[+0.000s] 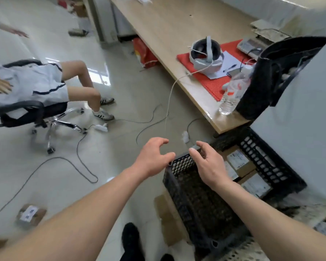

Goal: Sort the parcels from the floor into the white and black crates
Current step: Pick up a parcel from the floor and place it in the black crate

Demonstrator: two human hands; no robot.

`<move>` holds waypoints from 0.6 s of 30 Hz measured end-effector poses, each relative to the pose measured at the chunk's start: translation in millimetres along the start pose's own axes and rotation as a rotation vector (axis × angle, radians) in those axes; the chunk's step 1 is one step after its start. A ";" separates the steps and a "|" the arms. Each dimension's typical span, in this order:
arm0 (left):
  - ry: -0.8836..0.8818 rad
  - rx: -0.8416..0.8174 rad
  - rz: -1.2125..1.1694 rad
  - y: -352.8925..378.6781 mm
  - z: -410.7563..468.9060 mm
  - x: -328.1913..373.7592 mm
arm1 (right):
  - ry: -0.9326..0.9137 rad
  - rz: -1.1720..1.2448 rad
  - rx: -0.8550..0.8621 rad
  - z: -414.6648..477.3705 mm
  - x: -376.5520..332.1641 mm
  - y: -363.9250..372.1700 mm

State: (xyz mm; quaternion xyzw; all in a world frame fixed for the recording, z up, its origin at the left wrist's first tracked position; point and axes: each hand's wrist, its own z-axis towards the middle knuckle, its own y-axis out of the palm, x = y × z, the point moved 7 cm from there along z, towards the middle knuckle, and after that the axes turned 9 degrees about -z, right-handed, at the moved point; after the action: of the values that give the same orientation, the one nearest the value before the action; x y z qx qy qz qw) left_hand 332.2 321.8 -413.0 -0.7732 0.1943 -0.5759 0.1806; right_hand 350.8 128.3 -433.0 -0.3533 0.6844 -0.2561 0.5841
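A black perforated crate (184, 196) stands on the floor at lower right, with several brown labelled parcels (237, 161) lying in its far end. My left hand (154, 157) hovers open just left of the crate's near corner, holding nothing. My right hand (209, 162) hangs open over the crate's rim, fingers spread and empty. One brown parcel (30, 215) with a white label lies on the floor at lower left. A flat piece of cardboard (167, 217) lies beside the crate. A white perforated crate (252, 251) shows at the bottom right edge.
A wooden table (169, 29) runs along the right with a headset, a red mat, a water bottle (231, 95) and a black bag. A person sits on a wheeled office chair (38, 113) at left. Cables (79, 159) snake across the floor.
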 end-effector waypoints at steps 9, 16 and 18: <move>-0.154 0.316 -0.022 -139.3 -116.1 -96.5 | -0.291 -0.098 -0.146 -41.0 -129.4 81.4; -0.260 0.504 -0.039 -229.2 -224.7 -178.0 | -0.435 -0.091 -0.238 -98.6 -229.3 161.1; -0.289 0.552 -0.051 -250.6 -259.6 -202.6 | -0.465 -0.109 -0.279 -122.5 -258.6 185.7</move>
State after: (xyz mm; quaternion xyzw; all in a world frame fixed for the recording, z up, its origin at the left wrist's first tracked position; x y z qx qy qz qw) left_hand 53.0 625.7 -382.8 -0.7734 -0.0167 -0.4956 0.3948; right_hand 214.0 438.0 -391.9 -0.5159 0.5407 -0.1022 0.6566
